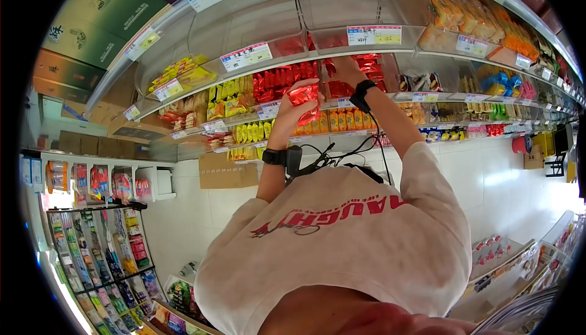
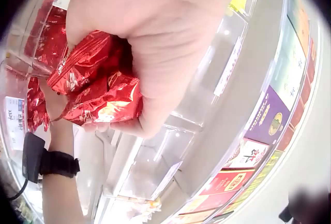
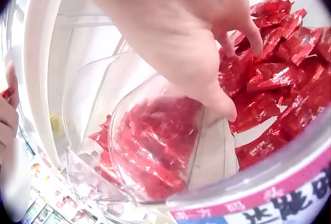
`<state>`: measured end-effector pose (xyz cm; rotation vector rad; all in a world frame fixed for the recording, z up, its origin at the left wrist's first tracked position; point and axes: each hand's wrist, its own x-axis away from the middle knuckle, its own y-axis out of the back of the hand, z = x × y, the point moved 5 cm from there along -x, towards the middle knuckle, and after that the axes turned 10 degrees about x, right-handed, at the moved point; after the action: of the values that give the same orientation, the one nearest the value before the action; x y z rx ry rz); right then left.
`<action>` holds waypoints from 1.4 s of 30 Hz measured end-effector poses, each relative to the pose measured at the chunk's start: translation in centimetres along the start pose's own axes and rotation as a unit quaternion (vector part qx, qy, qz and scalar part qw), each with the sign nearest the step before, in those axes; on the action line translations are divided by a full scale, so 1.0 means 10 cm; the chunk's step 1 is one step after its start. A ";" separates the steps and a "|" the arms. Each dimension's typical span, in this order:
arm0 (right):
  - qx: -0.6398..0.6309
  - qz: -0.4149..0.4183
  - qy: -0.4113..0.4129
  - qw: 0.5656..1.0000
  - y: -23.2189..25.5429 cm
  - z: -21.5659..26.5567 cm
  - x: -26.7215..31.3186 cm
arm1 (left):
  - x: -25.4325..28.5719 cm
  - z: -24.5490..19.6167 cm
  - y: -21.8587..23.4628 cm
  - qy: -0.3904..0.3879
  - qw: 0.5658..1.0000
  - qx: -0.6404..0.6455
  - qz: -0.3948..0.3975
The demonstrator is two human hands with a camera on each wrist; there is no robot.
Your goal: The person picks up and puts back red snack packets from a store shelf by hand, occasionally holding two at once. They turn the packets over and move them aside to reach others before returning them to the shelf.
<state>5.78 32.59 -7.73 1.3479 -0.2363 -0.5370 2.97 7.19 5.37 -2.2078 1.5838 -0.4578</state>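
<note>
My left hand (image 1: 289, 114) grips shiny red foil packets (image 2: 106, 99) in front of the shelf, with the fingers curled round them. In the right wrist view, my right hand (image 3: 191, 42) reaches into a clear shelf bin. Its thumb and fingers are spread apart over a heap of red foil packets (image 3: 295, 87), fingertips right at the nearest ones. Nothing shows between them. A clear divider (image 3: 194, 149) stands beside this hand, and more red packets (image 3: 155, 141) lie in the bin behind it. In the head view, the right fingers are partly hidden inside the bin.
Price labels (image 1: 374, 34) line the shelf edges. Yellow packets (image 1: 229, 101) fill bins left of the red ones, and wrapped snacks (image 1: 421, 82) lie to the right. Cables (image 1: 342, 158) hang between the wrists. A cardboard box (image 1: 227, 172) stands on the floor below.
</note>
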 end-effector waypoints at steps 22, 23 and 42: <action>-0.350 -0.217 0.037 0.910 1.59 0.64 1.78 | -0.50 0.51 -0.49 0.055 0.981 0.170 -0.071; -0.345 -0.228 0.032 0.910 1.60 0.69 1.84 | -0.48 0.50 -0.51 0.035 0.988 0.133 -0.072; -0.367 -0.160 -0.072 0.914 1.15 0.11 1.38 | -0.02 0.13 -0.12 -0.001 0.994 0.068 -0.091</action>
<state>19.73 26.20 1.63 0.6072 0.0763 -0.8956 4.55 7.86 4.78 -2.2568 1.3133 -0.5964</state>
